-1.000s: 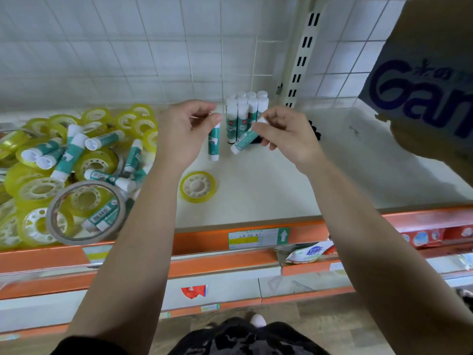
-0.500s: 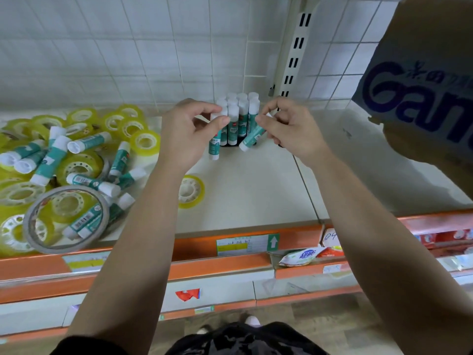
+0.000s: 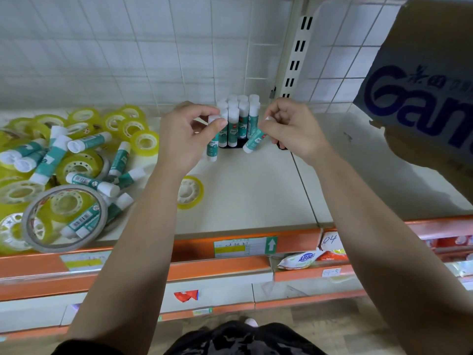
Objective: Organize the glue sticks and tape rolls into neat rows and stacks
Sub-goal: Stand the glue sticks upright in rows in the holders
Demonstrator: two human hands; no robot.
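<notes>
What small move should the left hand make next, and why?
Probably lower its glue stick onto the shelf beside the standing cluster: the left hand pinches the stick upright, right at the cluster's front-left edge.

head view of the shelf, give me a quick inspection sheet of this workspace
surface: white shelf, orange front edge.
job's things: standing glue sticks grouped at the back; loose glue sticks and yellow tape rolls heaped at left; lone tape roll apart from the heap.
clutter: cardboard box at right.
grippers: left hand pinches an upright stick; right hand pinches a tilted stick.
cables: nothing seen.
surroundings: tiled wall behind; packet on the lower shelf.
</notes>
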